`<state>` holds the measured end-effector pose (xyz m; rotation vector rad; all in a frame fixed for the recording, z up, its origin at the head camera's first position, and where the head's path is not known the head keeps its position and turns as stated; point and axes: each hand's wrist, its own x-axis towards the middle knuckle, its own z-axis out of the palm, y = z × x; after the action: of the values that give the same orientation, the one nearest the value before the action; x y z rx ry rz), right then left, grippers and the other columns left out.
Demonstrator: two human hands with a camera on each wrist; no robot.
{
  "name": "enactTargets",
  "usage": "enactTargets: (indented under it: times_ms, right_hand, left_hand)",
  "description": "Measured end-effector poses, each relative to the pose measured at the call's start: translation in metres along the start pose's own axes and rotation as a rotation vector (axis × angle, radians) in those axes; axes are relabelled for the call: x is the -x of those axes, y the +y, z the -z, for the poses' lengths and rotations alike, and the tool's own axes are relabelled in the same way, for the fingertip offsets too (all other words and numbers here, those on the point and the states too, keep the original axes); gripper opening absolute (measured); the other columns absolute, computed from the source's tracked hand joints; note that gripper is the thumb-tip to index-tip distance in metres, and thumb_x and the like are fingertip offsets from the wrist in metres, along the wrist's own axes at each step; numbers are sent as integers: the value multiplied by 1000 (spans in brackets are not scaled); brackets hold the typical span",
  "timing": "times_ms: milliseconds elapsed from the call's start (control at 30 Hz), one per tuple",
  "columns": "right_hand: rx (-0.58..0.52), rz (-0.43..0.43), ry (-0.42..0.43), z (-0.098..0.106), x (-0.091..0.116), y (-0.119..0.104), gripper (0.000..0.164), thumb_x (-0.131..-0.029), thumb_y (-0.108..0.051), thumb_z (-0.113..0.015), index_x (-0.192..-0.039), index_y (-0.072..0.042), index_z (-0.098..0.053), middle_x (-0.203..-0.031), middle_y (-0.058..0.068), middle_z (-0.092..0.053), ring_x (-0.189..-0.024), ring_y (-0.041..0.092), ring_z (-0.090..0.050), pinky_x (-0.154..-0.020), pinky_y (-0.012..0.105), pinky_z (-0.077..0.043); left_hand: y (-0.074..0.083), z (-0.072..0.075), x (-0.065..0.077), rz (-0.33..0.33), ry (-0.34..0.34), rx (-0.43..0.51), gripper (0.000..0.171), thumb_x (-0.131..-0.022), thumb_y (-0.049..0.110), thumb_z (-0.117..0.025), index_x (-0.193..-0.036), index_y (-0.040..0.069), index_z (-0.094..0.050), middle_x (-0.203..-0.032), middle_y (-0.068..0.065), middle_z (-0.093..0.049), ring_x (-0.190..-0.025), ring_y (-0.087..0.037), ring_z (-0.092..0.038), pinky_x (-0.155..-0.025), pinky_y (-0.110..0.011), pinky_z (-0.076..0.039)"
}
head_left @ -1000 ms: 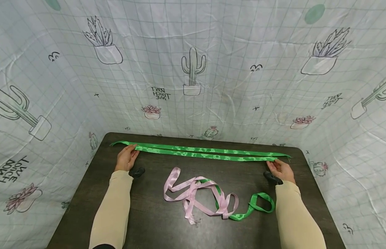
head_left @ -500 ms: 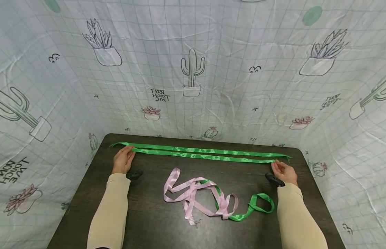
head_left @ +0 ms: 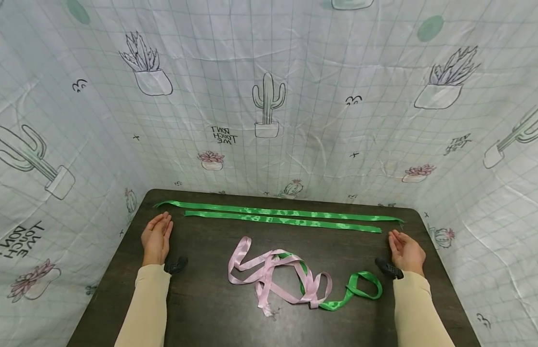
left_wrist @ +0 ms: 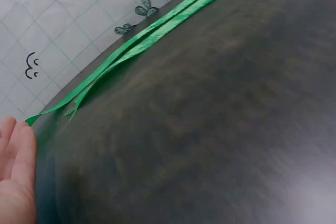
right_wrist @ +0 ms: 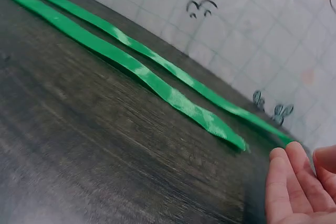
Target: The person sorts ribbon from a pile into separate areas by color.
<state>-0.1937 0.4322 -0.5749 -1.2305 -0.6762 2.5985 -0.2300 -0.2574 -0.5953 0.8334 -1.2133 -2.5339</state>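
Two green satin ribbons lie stretched side by side along the far edge of the table. The longer back ribbon (head_left: 269, 211) spans nearly the table's width; the shorter front ribbon (head_left: 277, 221) has frayed ends, seen close in both wrist views. My left hand (head_left: 156, 237) is off the front ribbon's left end, palm turned inward, fingers relaxed and holding nothing. Past the right end, my right hand (head_left: 407, 251) also holds nothing, its fingers loosely bent. In the right wrist view the front ribbon's frayed tip (right_wrist: 242, 144) lies apart from the fingers.
A tangled pink ribbon (head_left: 290, 295) lies mid-table, with a looped green ribbon (head_left: 349, 291) running through it. A white patterned curtain (head_left: 269, 154) surrounds the dark table (head_left: 234, 327) at the back and sides.
Both hands have let go of the front green ribbon's ends and drawn apart, outward and slightly toward me. The front ribbon now lies on the table.
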Motion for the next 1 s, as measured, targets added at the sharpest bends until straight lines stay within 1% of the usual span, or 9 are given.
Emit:
enactTargets:
  times_ms: [100,200,300,400,567,633,767,900,1000]
  right_hand:
    - [54,61,-43,2,10,3,17,-105,-1,-58,-104,-7,-73,-90,7,-77,-89,18,-77,-93,26,-60]
    - [132,126,-104,4,22,8,21,-105,0,-56,-96,-5,-74,-89,6,-78,-85,18,-77,-88,27,-61]
    - [226,199,-159,3,34,17,18,-106,0,-56,-98,-5,-72,-91,6,-79,-87,16,-78,-84,27,-62]
    - [347,291,-211,-1,44,30,15,-106,-1,-57,-100,-6,-69,-93,4,-79,-88,14,-78,-81,25,-62]
    - [680,491,-268,-9,58,57,9,-105,-1,-58,-111,0,-64,-91,-7,-78,-86,4,-75,-80,19,-60]
    - [815,547,-276,-11,65,69,14,-105,-2,-59,-117,5,-61,-90,-11,-76,-85,1,-73,-80,18,-59]
    - [1035,616,-273,-14,80,90,23,-103,-5,-63,-122,8,-61,-94,-15,-73,-91,-1,-69,-81,18,-58]
    - [1187,681,-286,-13,93,108,19,-103,-4,-63,-119,7,-64,-110,6,-74,-93,-2,-66,-80,17,-57]
    - [1254,702,-317,-9,100,117,19,-104,-3,-61,-119,7,-64,-120,22,-71,-92,-3,-66,-80,16,-57]
  left_hand:
    - [-7,6,8,-52,-50,-52,15,-106,-1,-55,-118,7,-60,-121,4,-73,-138,-19,-59,-105,-23,-53]
    - [-15,8,19,-87,-107,-119,15,-106,-1,-55,-119,5,-59,-118,3,-74,-120,-13,-69,-98,-21,-56]
    - [-23,7,33,-109,-168,-204,14,-107,0,-55,-120,2,-59,-113,5,-73,-108,-8,-72,-97,-21,-57]
    - [-33,2,47,-138,-237,-292,15,-106,1,-58,-121,-2,-58,-110,3,-74,-104,-8,-74,-95,-23,-58]
    - [-49,-8,70,-180,-353,-443,21,-103,2,-63,-121,-9,-60,-108,3,-77,-100,-6,-75,-89,-22,-60]
    - [-56,-12,80,-190,-378,-490,21,-102,-1,-64,-120,-10,-62,-107,2,-78,-98,-7,-76,-87,-22,-60]
    - [-72,-15,99,-186,-408,-564,18,-100,-5,-64,-117,-11,-63,-110,-12,-77,-94,-8,-76,-83,-22,-61]
    - [-85,-15,115,-187,-439,-615,17,-99,-5,-65,-115,-11,-64,-114,-27,-73,-90,-9,-74,-78,-20,-60]
    - [-91,-14,125,-216,-455,-649,15,-98,-5,-66,-112,-11,-66,-112,-29,-73,-87,-9,-74,-74,-19,-58]
